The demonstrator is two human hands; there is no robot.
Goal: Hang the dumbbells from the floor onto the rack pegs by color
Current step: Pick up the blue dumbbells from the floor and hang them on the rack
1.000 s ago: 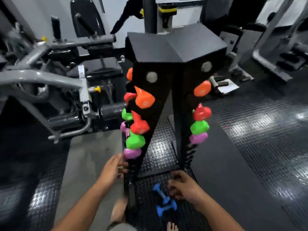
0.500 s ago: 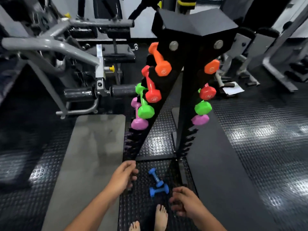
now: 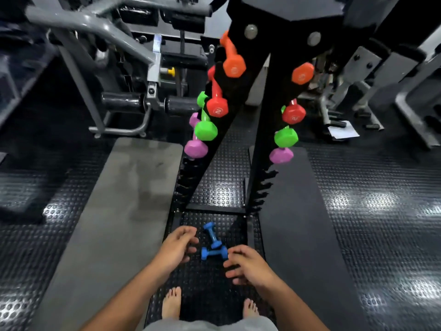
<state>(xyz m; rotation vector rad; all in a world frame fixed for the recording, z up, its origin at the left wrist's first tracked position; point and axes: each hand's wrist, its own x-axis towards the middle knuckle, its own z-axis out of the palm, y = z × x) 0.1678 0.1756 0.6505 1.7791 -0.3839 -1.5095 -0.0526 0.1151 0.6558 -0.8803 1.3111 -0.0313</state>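
Blue dumbbells (image 3: 213, 244) on studded rubber floor (image 3: 372, 211) between hands (image 3: 177, 247)

A grey mat (image 3: 124, 211) is lying on the studded rubber floor (image 3: 381, 211); a grey weight machine (image 3: 100, 44) is standing behind it, and white paper (image 3: 343, 132) is lying at right.

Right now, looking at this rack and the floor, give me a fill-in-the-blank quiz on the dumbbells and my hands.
1. The two dumbbells on the floor are both ____.
2. The top dumbbell on the rack is ____.
3. The lowest hung dumbbell on each side is ____.
4. The left hand and right hand hold ____.

Missing words: blue; orange; purple; nothing
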